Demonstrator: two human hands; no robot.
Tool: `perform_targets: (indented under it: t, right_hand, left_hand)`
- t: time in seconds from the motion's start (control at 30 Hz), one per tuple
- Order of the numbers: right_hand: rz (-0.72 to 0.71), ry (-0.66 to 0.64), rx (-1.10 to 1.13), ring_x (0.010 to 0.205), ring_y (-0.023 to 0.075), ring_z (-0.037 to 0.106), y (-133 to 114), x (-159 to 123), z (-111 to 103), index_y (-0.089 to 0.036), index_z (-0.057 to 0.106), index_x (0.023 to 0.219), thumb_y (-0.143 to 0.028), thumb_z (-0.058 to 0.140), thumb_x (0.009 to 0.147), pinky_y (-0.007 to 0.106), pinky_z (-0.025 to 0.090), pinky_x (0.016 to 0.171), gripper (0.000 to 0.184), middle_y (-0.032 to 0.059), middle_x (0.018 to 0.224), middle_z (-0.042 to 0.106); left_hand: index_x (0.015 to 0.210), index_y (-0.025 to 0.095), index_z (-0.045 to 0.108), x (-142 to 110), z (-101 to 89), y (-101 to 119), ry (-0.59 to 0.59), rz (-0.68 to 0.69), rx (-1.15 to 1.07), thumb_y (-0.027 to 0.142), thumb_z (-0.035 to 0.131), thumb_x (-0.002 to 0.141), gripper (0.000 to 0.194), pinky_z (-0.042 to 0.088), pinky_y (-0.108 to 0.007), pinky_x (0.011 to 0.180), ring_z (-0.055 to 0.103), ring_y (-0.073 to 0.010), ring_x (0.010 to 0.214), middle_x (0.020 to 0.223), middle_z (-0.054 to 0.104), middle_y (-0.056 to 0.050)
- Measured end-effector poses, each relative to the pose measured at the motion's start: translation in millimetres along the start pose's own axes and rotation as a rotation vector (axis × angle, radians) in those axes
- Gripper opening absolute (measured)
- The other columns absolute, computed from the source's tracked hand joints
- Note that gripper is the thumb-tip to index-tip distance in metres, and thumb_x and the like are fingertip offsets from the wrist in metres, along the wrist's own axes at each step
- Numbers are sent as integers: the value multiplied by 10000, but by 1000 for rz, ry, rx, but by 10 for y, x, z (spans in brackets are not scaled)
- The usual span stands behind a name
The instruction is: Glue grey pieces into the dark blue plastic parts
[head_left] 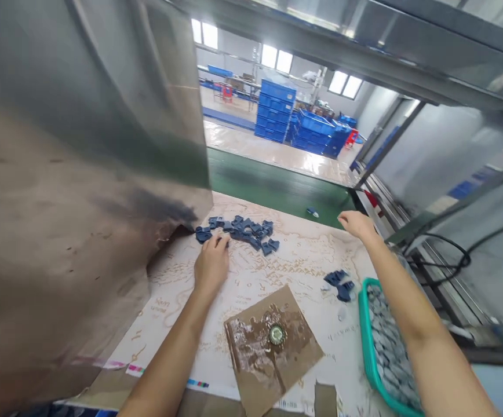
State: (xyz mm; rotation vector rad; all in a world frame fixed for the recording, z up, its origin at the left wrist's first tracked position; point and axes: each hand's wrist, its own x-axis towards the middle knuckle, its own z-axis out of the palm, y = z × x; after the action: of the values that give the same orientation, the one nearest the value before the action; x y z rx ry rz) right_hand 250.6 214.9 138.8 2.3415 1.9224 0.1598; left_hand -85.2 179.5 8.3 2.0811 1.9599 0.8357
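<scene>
My left hand (212, 260) is at the near left edge of a loose pile of small dark blue plastic parts (251, 229). Its fingers are pinched, with a bit of dark blue plastic part (227, 244) showing at the tips. Off to the right, my right hand (358, 223) hangs above the green conveyor belt (273, 179) with its fingers curled together; whatever might be inside them is hidden. A single dark blue part with a whitish piece on it (313, 212) lies on the belt, left of that hand.
Wet brown cardboard (273, 376) carries a small round greenish dish (276, 333). A teal basket (368, 347) full of greyish pieces stands at right, beside a few more blue parts (341, 284). Hanging brown sheeting (81, 202) blocks the left; a metal frame (364, 35) crosses overhead.
</scene>
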Motion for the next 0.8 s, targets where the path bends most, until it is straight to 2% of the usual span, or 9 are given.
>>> perform_targets:
  t: [0.1, 0.2, 0.3, 0.37, 0.43, 0.5, 0.6, 0.7, 0.8]
  right_hand:
    - [3, 36, 68, 976, 226, 616, 240, -525, -152, -216, 688, 958, -286, 480, 889, 306, 462, 743, 230, 63, 1002, 696]
    - [-4, 29, 127, 890, 232, 640, 473, -1168, -179, -218, 699, 957, -350, 481, 860, 286, 450, 663, 273, 61, 928, 715]
    - [-85, -56, 200, 831, 229, 656, 574, -1733, -24, -208, 713, 893, -348, 574, 774, 290, 476, 666, 231, 59, 894, 725]
    - [-164, -107, 268, 890, 230, 656, 571, -1977, 155, -209, 710, 913, -316, 611, 733, 307, 498, 750, 232, 55, 958, 722]
    - [-212, -113, 337, 968, 235, 639, 536, -2109, 338, -198, 692, 959, -280, 589, 738, 338, 491, 839, 257, 71, 1032, 704]
    - [-226, -89, 398, 983, 244, 626, 495, -2166, 476, -184, 676, 923, -246, 545, 752, 371, 480, 866, 224, 93, 1022, 696]
    - [-216, -49, 495, 932, 250, 623, 453, -2205, 552, -189, 642, 823, -243, 519, 756, 391, 479, 844, 150, 103, 944, 694]
    - [-150, -18, 603, 820, 230, 620, 427, -2252, 520, -192, 624, 858, -304, 500, 783, 373, 490, 760, 184, 96, 890, 689]
    - [-58, 11, 727, 707, 194, 586, 394, -2296, 483, -193, 608, 890, -352, 485, 791, 337, 477, 666, 224, 77, 864, 673]
  left_hand:
    - [1078, 183, 650, -52, -22, -14, -13, 20, 16, 162, 387, 841, 355, 479, -440, 849, 561, -319, 1058, 1194, 611, -157]
    - [1031, 174, 663, -104, -65, -6, -18, 56, 14, 220, 410, 837, 322, 429, -564, 841, 557, -380, 1014, 1100, 635, -192]
    - [981, 197, 667, -157, -116, 26, 60, 81, -29, 278, 466, 820, 270, 303, -662, 932, 551, -387, 1014, 1060, 635, -178]
    - [985, 217, 658, -183, -137, 62, 93, 76, -126, 317, 496, 801, 265, 311, -624, 969, 559, -357, 1019, 1049, 626, -147]
    - [995, 219, 648, -194, -135, 111, 81, 53, -294, 375, 528, 766, 303, 413, -518, 935, 584, -313, 988, 1030, 613, -122]
    - [974, 203, 637, -197, -115, 169, 25, 14, -498, 449, 537, 733, 358, 500, -408, 824, 622, -262, 893, 972, 610, -96]
    - [887, 188, 601, -209, -90, 253, -89, -59, -730, 551, 489, 724, 413, 514, -310, 647, 637, -201, 706, 813, 615, -44]
    - [750, 200, 542, -235, -101, 294, -133, -84, -732, 579, 393, 756, 408, 450, -270, 559, 591, -173, 575, 619, 588, -4]
    - [677, 215, 489, -257, -130, 289, -134, -77, -668, 579, 322, 769, 411, 411, -275, 549, 558, -176, 542, 545, 565, -1]
